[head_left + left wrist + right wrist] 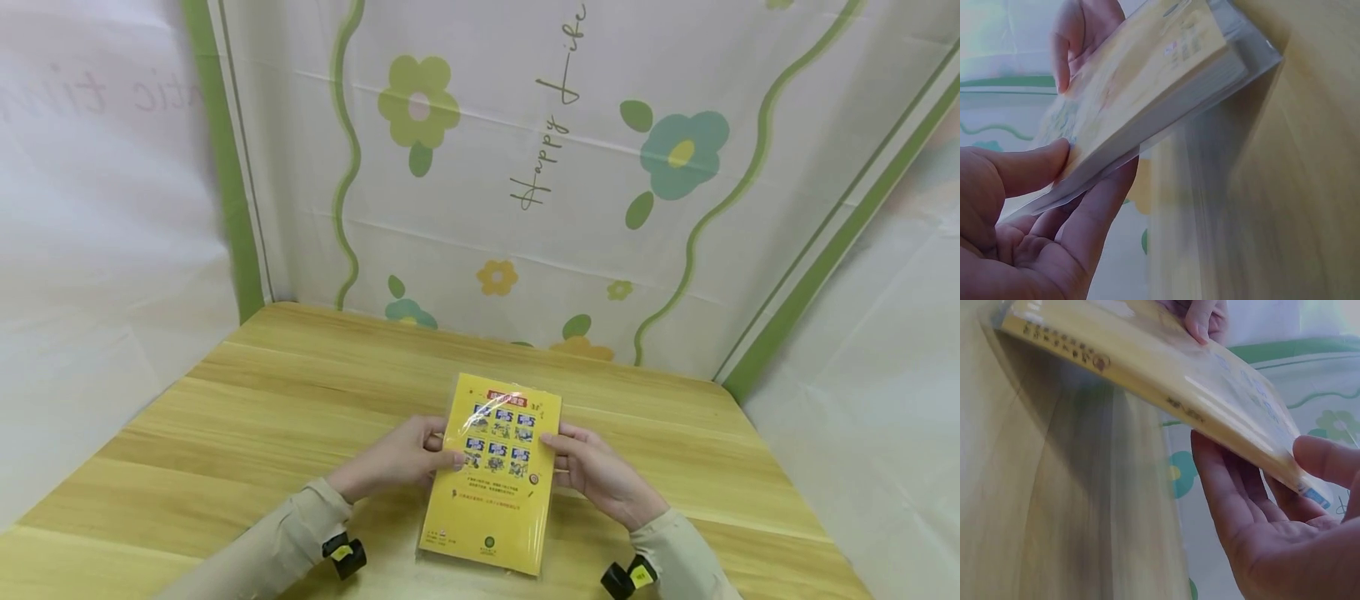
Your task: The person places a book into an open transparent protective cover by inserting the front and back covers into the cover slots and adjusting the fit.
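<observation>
A yellow book (495,517) in a clear plastic wrapper is held between both hands, its printed cover facing up toward the head camera. My left hand (401,458) grips its left edge, thumb on the cover and fingers underneath. On the opposite edge, my right hand (603,475) pinches the book the same way. In the left wrist view the white page edges of the book (1166,115) show, and the wrapper sticks out past one end. The right wrist view shows the printed spine of the book (1141,394); its lower end is tilted near the tabletop, with a shadow below.
A wooden table (262,417) lies under the hands. Behind it hangs a white cloth (480,208) printed with flowers and lettering, and more cloth walls stand on the left and right. Each sleeve carries a black wrist camera (347,557).
</observation>
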A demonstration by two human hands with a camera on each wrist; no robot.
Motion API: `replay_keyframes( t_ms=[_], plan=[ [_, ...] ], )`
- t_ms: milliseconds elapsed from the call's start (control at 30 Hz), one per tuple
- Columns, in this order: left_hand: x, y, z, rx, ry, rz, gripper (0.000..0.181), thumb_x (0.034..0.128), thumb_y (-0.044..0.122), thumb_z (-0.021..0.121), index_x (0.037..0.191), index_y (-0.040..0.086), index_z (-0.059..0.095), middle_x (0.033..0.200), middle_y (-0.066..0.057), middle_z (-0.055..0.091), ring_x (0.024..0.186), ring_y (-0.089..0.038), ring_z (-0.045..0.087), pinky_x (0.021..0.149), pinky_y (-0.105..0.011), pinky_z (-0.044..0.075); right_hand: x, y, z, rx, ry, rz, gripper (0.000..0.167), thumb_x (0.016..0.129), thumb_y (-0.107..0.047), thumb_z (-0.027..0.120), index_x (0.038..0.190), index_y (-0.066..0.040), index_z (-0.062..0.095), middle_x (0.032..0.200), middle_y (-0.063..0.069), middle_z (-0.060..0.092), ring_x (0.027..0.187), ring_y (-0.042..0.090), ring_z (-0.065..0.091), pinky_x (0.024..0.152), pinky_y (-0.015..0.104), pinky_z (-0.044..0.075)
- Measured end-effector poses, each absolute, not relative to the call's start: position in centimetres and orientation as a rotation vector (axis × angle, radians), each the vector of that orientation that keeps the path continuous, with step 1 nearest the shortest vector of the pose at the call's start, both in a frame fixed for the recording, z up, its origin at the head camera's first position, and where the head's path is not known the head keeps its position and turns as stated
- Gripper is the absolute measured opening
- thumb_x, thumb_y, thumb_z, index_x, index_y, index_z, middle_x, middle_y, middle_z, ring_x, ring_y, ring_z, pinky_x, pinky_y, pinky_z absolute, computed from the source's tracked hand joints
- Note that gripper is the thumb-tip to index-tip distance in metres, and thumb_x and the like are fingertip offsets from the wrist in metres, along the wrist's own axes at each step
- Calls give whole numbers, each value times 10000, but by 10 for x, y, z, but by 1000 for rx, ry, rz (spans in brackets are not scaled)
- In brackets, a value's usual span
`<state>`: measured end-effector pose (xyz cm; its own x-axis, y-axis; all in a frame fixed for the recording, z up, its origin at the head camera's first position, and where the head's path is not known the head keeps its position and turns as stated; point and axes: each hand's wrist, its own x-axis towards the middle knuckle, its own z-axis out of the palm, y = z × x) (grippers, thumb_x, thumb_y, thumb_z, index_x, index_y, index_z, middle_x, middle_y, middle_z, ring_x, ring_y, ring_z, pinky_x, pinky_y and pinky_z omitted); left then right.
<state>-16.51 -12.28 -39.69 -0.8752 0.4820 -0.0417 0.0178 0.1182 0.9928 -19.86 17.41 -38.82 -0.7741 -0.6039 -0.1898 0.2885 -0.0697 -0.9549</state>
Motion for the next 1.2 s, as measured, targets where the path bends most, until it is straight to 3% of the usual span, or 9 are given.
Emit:
replay_keyframes(
  t_ms=[633, 733, 867, 1033, 1200],
  plan=[
    [-169, -126, -394, 536, 2226, 1765, 364, 934, 105, 674, 1269, -15, 599, 963, -86, 725, 782, -249, 711, 681, -359, 589, -194, 172, -379, -329, 1749, -1933, 480, 965, -163, 636, 1371, 60, 512, 1226, 202, 636, 1064, 319, 644, 861, 414, 541],
    [-169, -127, -394, 537, 2312, 1709, 342, 929, 140, 686, 1238, 8, 623, 921, -50, 722, 734, -224, 687, 584, -292, 557, -193, 171, -379, -339, 1748, -1939, 455, 968, -147, 628, 1356, 69, 525, 1228, 207, 633, 1062, 321, 645, 859, 418, 543],
    [-168, -127, -395, 524, 2404, 1661, 290, 916, 178, 707, 1163, 35, 656, 875, -8, 706, 692, -205, 655, 524, -286, 513, -193, 171, -380, -342, 1747, -1950, 415, 954, -118, 637, 1312, 77, 561, 1206, 214, 642, 1026, 314, 663, 838, 407, 554],
    [-168, -127, -396, 505, 2480, 1635, 277, 901, 187, 725, 1126, 36, 666, 880, 2, 703, 698, -194, 662, 592, -357, 561, -192, 169, -383, -355, 1745, -1949, 406, 934, -95, 650, 1290, 85, 574, 1177, 226, 652, 980, 309, 679, 813, 401, 564],
    [-170, -127, -396, 479, 2516, 1625, 296, 892, 135, 732, 1141, -7, 656, 911, -28, 701, 707, -184, 664, 608, -322, 572, -191, 166, -388, -359, 1696, -1953, 453, 932, -76, 644, 1339, 83, 526, 1206, 235, 636, 1009, 337, 668, 829, 426, 558]
  ],
)
